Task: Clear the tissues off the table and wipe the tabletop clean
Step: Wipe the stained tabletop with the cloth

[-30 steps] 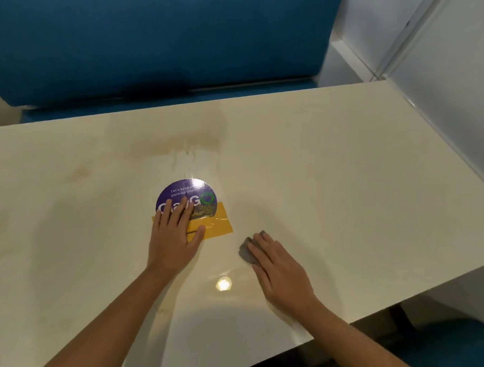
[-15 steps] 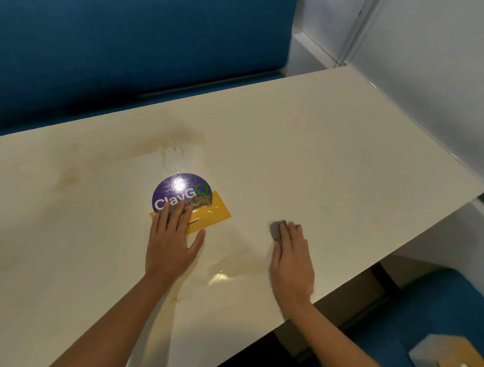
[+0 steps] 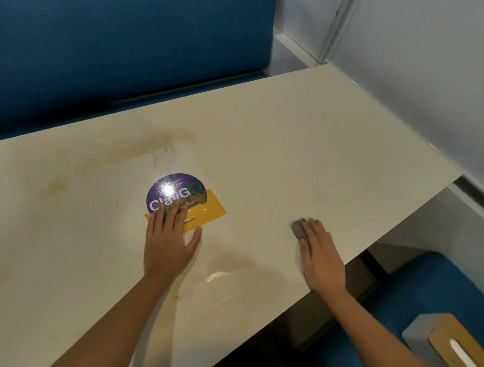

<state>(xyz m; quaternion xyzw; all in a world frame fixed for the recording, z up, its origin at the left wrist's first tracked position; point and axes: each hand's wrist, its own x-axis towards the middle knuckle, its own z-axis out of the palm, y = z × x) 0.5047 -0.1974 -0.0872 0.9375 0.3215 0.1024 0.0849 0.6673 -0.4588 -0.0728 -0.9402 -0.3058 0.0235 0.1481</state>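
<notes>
a: what's nearest?
b: a tissue box with a wooden top, down on the blue seat at the lower right, off the table.
a: and the hands?
b: the right hand lies flat by the near edge, fingers straight and together, pressing a small grey cloth onto the tabletop. the cloth peeks out past the fingertips. the left hand is flat too, thumb spread wide, fingertips on a yellow strip and the lower rim of a round purple sticker.
a: between them?
b: a shiny wet patch.
a: farther back?
b: brownish smears beyond the sticker — then the blue backrest, and a pale wall to the right.
</notes>
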